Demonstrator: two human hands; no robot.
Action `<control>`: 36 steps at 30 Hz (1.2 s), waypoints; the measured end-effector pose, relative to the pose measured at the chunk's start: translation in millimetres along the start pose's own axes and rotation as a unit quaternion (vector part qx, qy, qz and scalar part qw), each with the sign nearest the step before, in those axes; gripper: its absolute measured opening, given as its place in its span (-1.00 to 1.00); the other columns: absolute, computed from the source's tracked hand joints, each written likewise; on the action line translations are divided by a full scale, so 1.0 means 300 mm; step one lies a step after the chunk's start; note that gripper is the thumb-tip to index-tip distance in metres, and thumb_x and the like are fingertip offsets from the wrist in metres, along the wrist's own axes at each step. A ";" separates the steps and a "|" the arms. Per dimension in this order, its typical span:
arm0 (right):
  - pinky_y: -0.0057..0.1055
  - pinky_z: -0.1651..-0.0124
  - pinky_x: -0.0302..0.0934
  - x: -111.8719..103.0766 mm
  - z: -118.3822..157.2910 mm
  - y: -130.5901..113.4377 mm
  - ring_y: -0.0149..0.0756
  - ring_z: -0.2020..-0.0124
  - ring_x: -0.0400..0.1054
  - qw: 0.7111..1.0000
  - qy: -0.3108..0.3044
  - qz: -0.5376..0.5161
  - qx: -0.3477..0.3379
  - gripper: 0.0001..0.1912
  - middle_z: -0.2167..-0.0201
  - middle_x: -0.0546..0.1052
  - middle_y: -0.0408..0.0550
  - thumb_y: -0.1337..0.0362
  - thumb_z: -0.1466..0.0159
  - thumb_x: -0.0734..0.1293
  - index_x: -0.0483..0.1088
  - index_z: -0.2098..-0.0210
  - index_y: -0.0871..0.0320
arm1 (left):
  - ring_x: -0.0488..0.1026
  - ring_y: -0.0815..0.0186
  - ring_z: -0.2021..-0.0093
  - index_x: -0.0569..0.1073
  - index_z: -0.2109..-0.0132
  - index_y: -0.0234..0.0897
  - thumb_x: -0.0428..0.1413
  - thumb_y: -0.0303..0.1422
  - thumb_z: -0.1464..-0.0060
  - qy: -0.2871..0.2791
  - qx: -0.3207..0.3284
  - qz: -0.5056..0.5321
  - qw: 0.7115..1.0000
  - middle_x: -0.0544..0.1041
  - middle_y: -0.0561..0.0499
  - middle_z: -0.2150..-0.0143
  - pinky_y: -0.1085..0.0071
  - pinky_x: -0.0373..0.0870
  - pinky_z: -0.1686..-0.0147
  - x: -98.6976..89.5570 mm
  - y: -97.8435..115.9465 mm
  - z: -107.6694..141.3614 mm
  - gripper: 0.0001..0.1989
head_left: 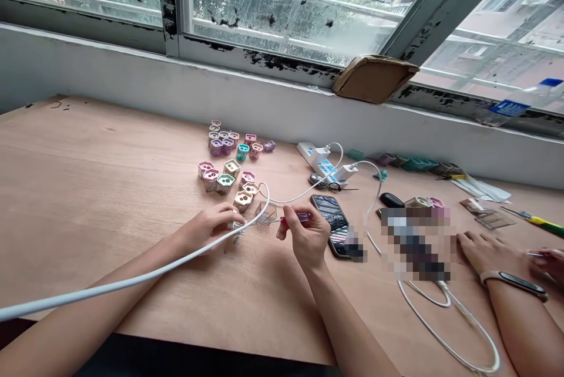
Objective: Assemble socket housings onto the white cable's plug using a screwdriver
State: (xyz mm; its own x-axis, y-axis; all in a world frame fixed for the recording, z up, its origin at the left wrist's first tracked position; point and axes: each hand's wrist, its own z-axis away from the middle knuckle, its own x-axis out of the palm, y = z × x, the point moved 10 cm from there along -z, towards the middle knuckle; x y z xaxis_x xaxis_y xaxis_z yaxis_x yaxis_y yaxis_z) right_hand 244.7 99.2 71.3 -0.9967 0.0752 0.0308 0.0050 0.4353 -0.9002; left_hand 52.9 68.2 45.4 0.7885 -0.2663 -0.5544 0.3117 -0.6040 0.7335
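My left hand (215,227) is closed around a small pale, see-through piece (238,231), partly hidden by the fingers and a white cable; its exact kind does not show. In my right hand (306,236) is a screwdriver with a magenta handle (303,218), its thin shaft pointing left toward the left hand. Between the hands stands a clear plastic box (267,212). Just beyond the left hand, several two-hole pencil sharpeners with coloured tops and clear bodies stand grouped, among them a cream one (243,199) and a green one (225,183).
A white cable (145,276) crosses in front of my left arm. Behind the right hand lie a phone (330,212) and a power strip (324,161) with chargers. At the right, a co-worker's hand (487,251) with a wristband rests near a blurred-out patch and a yellow-black screwdriver (540,221).
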 end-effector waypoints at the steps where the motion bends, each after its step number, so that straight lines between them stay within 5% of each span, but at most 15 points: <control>1: -0.53 0.72 0.19 -0.001 0.000 0.000 -0.43 0.80 0.28 1.000 0.002 0.001 0.001 -0.64 0.75 0.42 -0.25 0.07 -0.24 0.48 0.37 0.50 0.15 | 0.49 0.27 0.17 0.51 -0.02 -0.27 0.07 -0.41 -0.31 0.000 0.001 -0.002 1.000 0.47 -0.12 0.10 0.43 0.45 0.20 0.000 0.000 -0.001 -0.80; 18: -0.56 0.75 0.20 0.026 0.009 0.000 -0.45 0.80 0.29 1.000 -0.015 -0.019 -0.002 -0.68 0.72 0.44 -0.23 0.10 -0.23 0.50 0.41 0.47 0.17 | 0.52 0.28 0.18 0.51 0.04 -0.27 0.12 -0.47 -0.24 0.004 -0.001 -0.021 1.000 0.52 -0.08 0.13 0.43 0.48 0.18 -0.014 0.036 -0.014 -0.83; 29: -0.58 0.75 0.16 0.011 0.025 -0.054 -0.48 0.79 0.27 0.998 0.011 0.022 -0.062 -0.67 0.73 0.41 -0.25 0.15 -0.25 0.48 0.39 0.53 0.16 | 0.56 0.28 0.18 0.53 0.07 -0.26 0.18 -0.44 -0.20 0.061 0.033 -0.067 0.995 0.59 -0.06 0.16 0.43 0.49 0.16 -0.047 0.048 -0.004 -0.85; 36: -0.56 0.75 0.14 0.015 0.027 -0.039 -0.47 0.78 0.25 0.998 0.007 0.030 -0.053 -0.65 0.72 0.41 -0.24 0.08 -0.22 0.50 0.38 0.51 0.14 | 0.55 0.24 0.04 0.53 0.11 -0.26 0.18 -0.47 -0.21 0.059 0.043 -0.059 0.996 0.54 -0.11 0.06 0.38 0.51 0.03 -0.048 0.065 -0.007 -0.88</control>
State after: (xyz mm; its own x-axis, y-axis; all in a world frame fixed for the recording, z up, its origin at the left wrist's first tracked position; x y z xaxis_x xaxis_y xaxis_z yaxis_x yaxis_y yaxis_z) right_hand 239.4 87.3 78.3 -0.9931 0.1161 -0.0161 0.0748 0.5220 -0.8497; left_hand 48.9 62.0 68.5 0.8076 -0.1033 -0.5805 0.3623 -0.6898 0.6268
